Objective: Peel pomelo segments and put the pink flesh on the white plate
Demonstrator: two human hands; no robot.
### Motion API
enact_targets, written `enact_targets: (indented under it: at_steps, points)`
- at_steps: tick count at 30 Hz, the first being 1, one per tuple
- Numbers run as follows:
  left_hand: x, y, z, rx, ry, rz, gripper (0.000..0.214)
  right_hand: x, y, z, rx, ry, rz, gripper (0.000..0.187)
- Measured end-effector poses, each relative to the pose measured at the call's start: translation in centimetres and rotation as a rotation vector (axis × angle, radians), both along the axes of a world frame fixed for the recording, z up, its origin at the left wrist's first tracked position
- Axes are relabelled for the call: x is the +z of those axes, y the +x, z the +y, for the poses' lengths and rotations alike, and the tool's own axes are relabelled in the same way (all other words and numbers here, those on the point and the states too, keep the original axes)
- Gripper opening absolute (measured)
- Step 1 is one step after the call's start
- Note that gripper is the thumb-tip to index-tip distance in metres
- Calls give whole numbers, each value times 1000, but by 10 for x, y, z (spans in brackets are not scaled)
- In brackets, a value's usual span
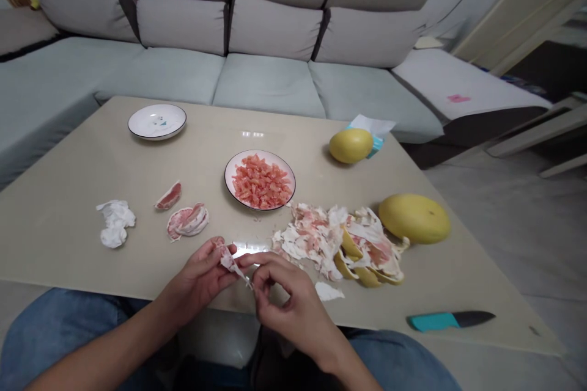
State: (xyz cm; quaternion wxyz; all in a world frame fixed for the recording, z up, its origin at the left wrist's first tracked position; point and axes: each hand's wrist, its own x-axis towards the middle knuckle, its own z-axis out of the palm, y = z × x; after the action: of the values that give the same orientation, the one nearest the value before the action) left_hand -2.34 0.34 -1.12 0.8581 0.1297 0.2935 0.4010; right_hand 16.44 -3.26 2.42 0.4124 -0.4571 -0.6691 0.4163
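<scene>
My left hand (202,275) holds a pomelo segment (228,258) between thumb and fingers, just above the table's near edge. Thumb and forefinger of my right hand (287,302) pinch the loose end of the segment's whitish membrane. Beyond my left hand lie a cluster of unpeeled pomelo segments (188,221) and a single segment (169,196). A dark-rimmed white plate (228,188) bears a heap of pink pomelo pulp (261,182). Right of it spreads a pile of pomelo peel and membranes (339,244).
Two whole yellow pomelos, a nearer one (413,218) and a farther one (351,146) by a tissue pack (376,128), sit right. A knife (452,320) with a turquoise handle lies near the front edge. Leftward are crumpled tissue (115,223) and another plate (157,121). A sofa (268,82) stands behind.
</scene>
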Motion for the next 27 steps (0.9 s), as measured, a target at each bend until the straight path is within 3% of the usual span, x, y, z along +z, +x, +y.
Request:
enact_targets:
  at_steps: [5, 8, 9, 12, 18, 21, 23, 27]
  points:
    - [0, -1, 1, 21, -21, -3, 8, 2, -2, -1, 60, -267, 172, 13]
    - [1, 0, 1, 16, -9, 17, 11, -1, -2, 0, -2, -316, 164, 6]
    - [1, 0, 1, 8, 0, 25, 12, -1, 0, 1, -33, -304, 147, 2]
    - [1, 2, 0, 2, 21, 77, 22, -5, 13, 6, -143, -187, 3, 17]
    - [3, 3, -1, 1, 24, 154, 28, -25, 59, 24, -384, 212, -669, 24]
    - [7, 3, -2, -11, 43, 135, 33, -32, 70, 28, -460, 369, -813, 22]
    - [9, 3, -3, -10, 65, 170, 37, -31, 71, 29, -469, 399, -856, 22]
    - [10, 3, -6, -3, 113, 285, 39, -27, 65, 28, -468, 321, -886, 28]
